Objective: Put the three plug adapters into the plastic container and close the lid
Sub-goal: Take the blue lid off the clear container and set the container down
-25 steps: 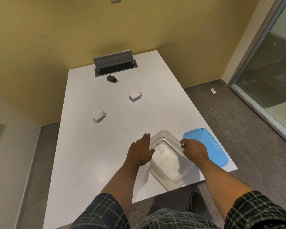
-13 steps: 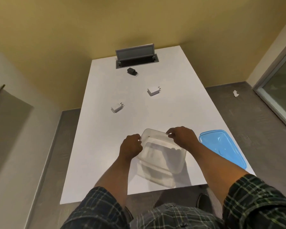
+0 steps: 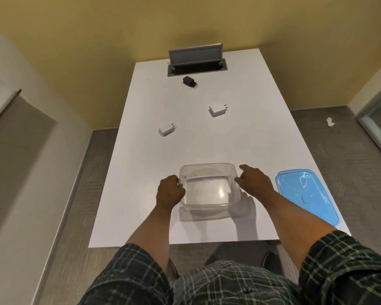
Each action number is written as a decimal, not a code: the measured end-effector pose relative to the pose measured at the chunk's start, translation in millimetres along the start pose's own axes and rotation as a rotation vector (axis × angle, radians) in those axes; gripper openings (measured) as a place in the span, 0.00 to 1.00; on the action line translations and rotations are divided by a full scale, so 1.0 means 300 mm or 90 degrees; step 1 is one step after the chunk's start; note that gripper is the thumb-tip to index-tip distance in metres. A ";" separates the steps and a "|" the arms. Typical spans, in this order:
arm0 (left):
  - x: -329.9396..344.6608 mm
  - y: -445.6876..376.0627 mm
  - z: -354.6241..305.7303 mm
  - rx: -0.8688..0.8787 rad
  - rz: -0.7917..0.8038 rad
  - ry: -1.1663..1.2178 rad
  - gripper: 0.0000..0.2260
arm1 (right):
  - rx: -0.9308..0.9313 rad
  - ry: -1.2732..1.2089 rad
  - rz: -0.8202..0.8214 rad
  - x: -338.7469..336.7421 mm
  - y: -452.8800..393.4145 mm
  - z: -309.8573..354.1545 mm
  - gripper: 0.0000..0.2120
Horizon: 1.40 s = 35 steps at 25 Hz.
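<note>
A clear, empty plastic container [image 3: 207, 166] hangs slightly above the white table [image 3: 246, 137], casting a shadow beneath it. My left hand [image 3: 169, 192] grips its left rim. On the right rim my right hand [image 3: 254, 182] holds on with thumb and fingers, the index finger stretched out. The blue lid [image 3: 306, 194] lies flat to the right of the container. Three plug adapters lie farther back on the table: a white one [image 3: 166, 129] at the left, another white one [image 3: 217, 110] in the middle, and a black one [image 3: 189, 81] near the far end.
A grey cable box [image 3: 197, 60] with its flap raised is set into the table's far end, just behind the black adapter. A scrap of white paper [image 3: 330, 122] lies on the carpet to the right, near a glass door frame [image 3: 370, 124].
Both hands took hold of the container and carried it left, away from the lid, turning it square to the table. My view has swung left.
</note>
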<state>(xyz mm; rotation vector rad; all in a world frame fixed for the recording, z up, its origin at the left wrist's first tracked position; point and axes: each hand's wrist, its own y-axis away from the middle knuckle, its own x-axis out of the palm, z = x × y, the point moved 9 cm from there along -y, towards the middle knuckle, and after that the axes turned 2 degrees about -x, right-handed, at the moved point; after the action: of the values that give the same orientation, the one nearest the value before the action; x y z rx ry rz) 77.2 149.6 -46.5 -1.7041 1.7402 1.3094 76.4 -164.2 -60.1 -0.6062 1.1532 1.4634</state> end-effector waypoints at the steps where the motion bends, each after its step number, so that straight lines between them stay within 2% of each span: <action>1: 0.006 0.003 -0.001 0.002 0.005 -0.002 0.09 | -0.005 0.005 -0.006 0.001 0.002 0.005 0.22; 4: 0.025 0.006 -0.001 0.000 0.021 0.007 0.09 | -0.019 0.021 -0.023 -0.010 0.005 0.015 0.18; 10: 0.062 0.006 0.002 0.005 0.058 0.019 0.11 | -0.022 0.048 -0.015 -0.014 0.010 0.003 0.15; 29: 0.107 0.019 0.016 0.001 0.110 -0.060 0.16 | -0.007 0.049 -0.001 0.019 -0.004 -0.018 0.19; 35: 0.110 0.008 0.016 0.002 0.137 -0.098 0.11 | 0.014 0.063 0.019 0.017 -0.014 -0.020 0.21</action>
<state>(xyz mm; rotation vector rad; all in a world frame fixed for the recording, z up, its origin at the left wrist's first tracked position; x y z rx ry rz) 66.9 134.2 -74.4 -1.4026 1.8725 1.4849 77.9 -167.7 -68.1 -0.6548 1.2590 1.4579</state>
